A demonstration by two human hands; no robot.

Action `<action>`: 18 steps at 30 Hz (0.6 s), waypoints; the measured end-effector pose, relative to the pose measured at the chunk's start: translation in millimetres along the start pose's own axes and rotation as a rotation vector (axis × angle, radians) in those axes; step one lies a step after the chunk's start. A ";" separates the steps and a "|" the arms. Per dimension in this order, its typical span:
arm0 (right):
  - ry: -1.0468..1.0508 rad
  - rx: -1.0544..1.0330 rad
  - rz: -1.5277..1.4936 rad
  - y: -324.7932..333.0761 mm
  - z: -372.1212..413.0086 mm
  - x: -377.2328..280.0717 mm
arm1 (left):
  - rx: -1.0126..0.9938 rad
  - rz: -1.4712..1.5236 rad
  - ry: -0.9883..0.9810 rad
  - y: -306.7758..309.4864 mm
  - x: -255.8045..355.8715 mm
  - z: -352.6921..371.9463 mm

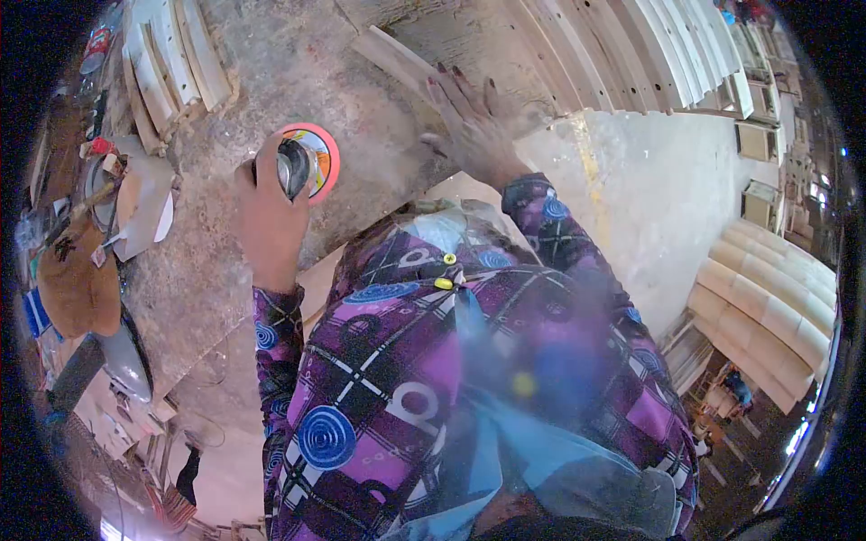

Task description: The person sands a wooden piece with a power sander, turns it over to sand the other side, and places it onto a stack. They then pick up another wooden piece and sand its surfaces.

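My left hand (271, 212) is closed around a round thing with a coral-red rim (335, 167). It has a colourful printed face and a dark, shiny middle part; its exact kind cannot be made out. A dusty, stained work surface (316, 90) lies beneath it. To the right, my right hand (474, 131) is spread palm down, with its fingers over the near end of a pale wooden strip (397, 59). Nothing is gripped in that hand. The strip slants up and left from the fingers.
Curved wooden slats (176, 54) lie at the upper left, and a larger row of slats (622, 54) at the upper right. Stacked curved panels (767, 298) stand at the right. A brown flat pad (81, 279) and assorted clutter line the left edge.
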State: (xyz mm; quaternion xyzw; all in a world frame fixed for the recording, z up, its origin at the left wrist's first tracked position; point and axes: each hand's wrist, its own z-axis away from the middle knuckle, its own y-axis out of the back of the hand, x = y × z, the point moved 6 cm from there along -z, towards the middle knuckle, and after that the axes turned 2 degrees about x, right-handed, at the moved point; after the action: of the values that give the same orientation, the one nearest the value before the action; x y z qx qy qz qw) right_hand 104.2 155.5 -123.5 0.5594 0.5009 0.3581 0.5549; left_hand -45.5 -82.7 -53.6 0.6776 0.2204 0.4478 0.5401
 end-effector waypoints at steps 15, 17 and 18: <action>-0.146 -0.016 -0.038 4.5 -29.5 12.3 | -0.050 0.094 0.000 -2.9 3.6 0.6; -0.197 -0.022 0.056 18.9 -3.6 16.9 | -0.059 0.050 -0.001 0.0 6.6 0.4; -0.243 -0.045 0.083 25.4 11.8 19.4 | -0.065 0.055 0.009 1.2 7.3 0.3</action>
State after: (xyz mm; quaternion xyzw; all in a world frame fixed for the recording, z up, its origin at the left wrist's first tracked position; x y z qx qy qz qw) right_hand 124.3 174.0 -103.1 0.6063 0.3982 0.3216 0.6086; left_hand -41.9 -77.6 -49.8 0.6635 0.1896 0.4725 0.5482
